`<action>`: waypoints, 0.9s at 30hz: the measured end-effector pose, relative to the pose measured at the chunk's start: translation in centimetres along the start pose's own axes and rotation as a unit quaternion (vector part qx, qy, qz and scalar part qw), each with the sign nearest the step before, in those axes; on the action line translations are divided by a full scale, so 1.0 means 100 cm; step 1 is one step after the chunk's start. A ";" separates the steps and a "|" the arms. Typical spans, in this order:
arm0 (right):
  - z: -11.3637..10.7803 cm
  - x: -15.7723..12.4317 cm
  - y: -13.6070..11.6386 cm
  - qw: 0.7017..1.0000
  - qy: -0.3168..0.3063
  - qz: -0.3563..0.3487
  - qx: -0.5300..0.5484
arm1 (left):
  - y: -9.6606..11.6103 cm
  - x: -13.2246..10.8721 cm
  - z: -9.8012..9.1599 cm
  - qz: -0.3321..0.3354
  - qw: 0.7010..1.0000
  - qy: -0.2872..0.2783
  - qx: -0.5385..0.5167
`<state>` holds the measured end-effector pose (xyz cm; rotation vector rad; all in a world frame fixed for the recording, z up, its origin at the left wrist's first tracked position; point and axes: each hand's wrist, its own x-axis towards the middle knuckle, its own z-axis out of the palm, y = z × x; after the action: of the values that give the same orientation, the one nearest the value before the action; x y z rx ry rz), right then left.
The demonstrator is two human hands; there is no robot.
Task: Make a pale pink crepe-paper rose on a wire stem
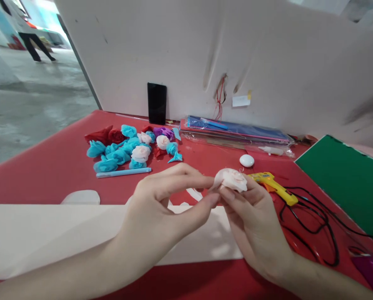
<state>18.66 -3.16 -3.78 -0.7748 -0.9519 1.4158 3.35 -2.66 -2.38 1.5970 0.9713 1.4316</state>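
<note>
A pale pink paper rose [232, 180] is held between both hands above a long strip of pale paper [64, 225]. My left hand [170, 208] pinches a petal edge at the rose's left side between thumb and forefinger. Gripping its base from the right and below is my right hand [255, 221]; its lower fingers are partly hidden behind the thumb. Just beyond the right hand lies a yellow glue gun [277, 187] with a black cord. Cut paper pieces [83, 197] rest at the strip's far edge.
Blue, red, purple and pale crepe flowers [119, 154] cluster at the back left, behind a light blue pen [124, 172]. A black phone [157, 103] leans on the wall. Wrapped paper sheets [236, 129], a white egg-shaped object [246, 160] and a green board [346, 183] lie rightward. A person [30, 33] stands far left.
</note>
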 end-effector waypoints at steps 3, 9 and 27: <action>0.000 0.003 -0.002 1.000 0.004 -0.008 0.009 | -0.002 0.000 0.001 0.013 1.000 0.006 0.008; 0.002 0.004 -0.007 0.999 0.005 -0.007 0.037 | -0.009 0.000 0.005 0.110 0.994 0.001 0.018; -0.001 0.005 -0.007 0.997 0.016 0.044 0.054 | -0.014 0.011 -0.013 0.337 0.892 -0.055 0.295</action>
<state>19.04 -2.69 -3.14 -0.7643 -0.8187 1.5151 2.04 -0.98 -3.09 2.6309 0.8649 1.5296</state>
